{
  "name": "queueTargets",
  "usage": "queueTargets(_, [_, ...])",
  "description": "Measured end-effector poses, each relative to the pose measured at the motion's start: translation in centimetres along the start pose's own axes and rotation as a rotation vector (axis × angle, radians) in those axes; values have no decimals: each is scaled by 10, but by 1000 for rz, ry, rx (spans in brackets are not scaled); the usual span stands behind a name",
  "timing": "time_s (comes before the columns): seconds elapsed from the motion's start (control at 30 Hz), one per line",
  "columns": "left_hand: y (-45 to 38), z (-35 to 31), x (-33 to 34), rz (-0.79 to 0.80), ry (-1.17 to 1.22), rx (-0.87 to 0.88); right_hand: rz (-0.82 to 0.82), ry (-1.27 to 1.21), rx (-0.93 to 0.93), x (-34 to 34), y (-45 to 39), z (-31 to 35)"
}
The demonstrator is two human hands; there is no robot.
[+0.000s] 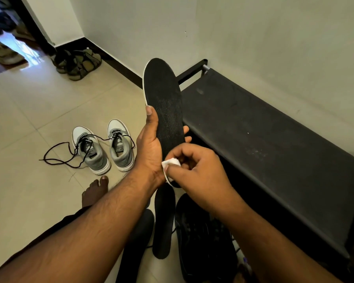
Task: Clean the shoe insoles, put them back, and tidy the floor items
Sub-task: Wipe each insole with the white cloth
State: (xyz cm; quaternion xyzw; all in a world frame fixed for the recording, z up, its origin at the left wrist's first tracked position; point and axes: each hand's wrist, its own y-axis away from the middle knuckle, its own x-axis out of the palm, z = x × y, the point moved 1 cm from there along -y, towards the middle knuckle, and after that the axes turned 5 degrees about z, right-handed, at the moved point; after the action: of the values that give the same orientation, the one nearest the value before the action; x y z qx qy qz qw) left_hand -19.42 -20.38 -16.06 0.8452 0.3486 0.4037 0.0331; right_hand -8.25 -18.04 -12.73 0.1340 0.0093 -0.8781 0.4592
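A tiled floor (39, 111) in a white-walled corner was seen, a dark shoe rack (264, 127) at three o'clock. A black insole (164, 103) was gripped by the left hand (149, 144), while a white wipe (171, 162) was pinched at its heel by the right hand (200, 172). Wiping was judged underway; strokes toward twelve o'clock would be needed next. Grey sneakers (104, 148) lay at nine o'clock.

The heel end of the held black insole (164, 111) disappears behind the right hand (194, 172) and the small white wipe (171, 162) it pinches, most of which is buried under the fingers. The left hand (151, 144) covers the insole's near edge. A black shoe (202, 237) below is partly hidden by the right forearm and cut off by the bottom edge. Sandals (4, 52) beyond the doorway are blurred. The black shoe rack (274, 139) runs off the right edge.
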Motion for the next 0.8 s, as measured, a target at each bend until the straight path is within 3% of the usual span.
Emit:
queueTargets(0.23, [3, 0, 5, 92, 40, -86, -244, 76, 119, -22, -9, -16])
queueTargets(0.47, [8, -3, 7, 118, 0, -60, -73, 15, -54, 5, 4, 3])
queueTargets(0.67, [7, -3, 10, 134, 14, -46, -249, 51, 76, -24, -8, -12])
queueTargets(0.8, [7, -2, 10, 145, 32, -79, -195, 21, 23, -15, -6, -9])
